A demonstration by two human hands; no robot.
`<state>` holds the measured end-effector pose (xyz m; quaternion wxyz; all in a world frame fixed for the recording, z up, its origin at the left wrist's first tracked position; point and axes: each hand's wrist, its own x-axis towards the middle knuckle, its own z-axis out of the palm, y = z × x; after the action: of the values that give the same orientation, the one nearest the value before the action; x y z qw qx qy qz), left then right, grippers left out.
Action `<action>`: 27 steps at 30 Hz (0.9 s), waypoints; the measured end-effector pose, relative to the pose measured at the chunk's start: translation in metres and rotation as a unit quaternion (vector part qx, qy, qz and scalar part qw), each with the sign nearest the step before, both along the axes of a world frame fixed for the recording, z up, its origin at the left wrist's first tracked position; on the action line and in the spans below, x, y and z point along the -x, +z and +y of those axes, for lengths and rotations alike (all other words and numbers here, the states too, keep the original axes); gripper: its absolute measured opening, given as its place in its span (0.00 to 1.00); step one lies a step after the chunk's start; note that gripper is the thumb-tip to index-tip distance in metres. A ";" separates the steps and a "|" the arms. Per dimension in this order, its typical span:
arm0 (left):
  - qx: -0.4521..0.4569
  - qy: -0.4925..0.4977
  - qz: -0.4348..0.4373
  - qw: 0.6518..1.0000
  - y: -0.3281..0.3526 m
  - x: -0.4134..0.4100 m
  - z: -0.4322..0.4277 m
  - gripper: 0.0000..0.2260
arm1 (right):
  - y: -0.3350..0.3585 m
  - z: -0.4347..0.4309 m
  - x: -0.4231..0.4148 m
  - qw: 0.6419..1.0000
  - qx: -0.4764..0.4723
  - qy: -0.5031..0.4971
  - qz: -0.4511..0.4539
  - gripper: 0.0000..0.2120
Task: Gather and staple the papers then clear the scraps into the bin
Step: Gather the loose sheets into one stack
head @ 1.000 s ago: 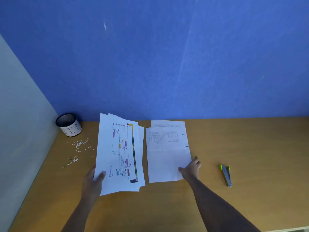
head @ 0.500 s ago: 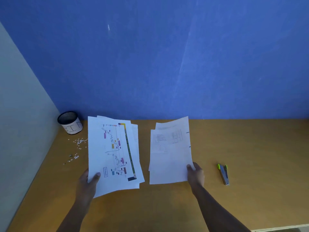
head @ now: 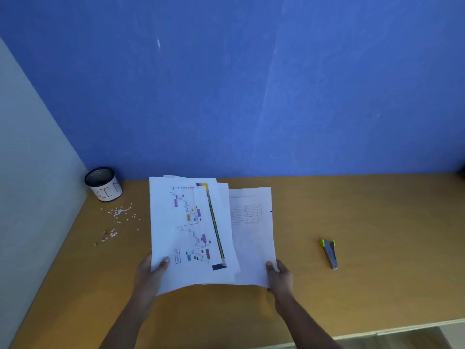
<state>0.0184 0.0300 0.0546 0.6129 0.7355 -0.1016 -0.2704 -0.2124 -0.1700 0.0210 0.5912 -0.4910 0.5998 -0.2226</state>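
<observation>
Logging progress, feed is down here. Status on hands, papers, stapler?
Left hand grips chart sheets; right hand grips table sheets. Stacks overlapping, not squared. Stapler untouched at right. Scraps lie beside bin.

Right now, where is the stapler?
In the head view, the stapler lies on the wooden desk, right of the papers and the right hand, untouched.

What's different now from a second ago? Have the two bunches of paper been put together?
Nearly. The right hand has taken hold of the table sheets, lifted them off the desk and swung them left, under the chart sheets that the left hand holds; the two bunches now overlap. The stapler, scraps and bin have not moved.
</observation>
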 end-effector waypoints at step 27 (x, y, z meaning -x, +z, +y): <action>0.054 -0.051 0.053 0.996 0.024 0.027 -0.033 0.17 | 0.066 0.019 -0.001 0.967 -0.012 0.214 -0.137 0.17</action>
<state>-0.0089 -0.0031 0.0786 0.6416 0.6798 -0.1207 -0.3340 -0.2114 -0.1508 0.0868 0.7070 -0.5658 0.3972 -0.1492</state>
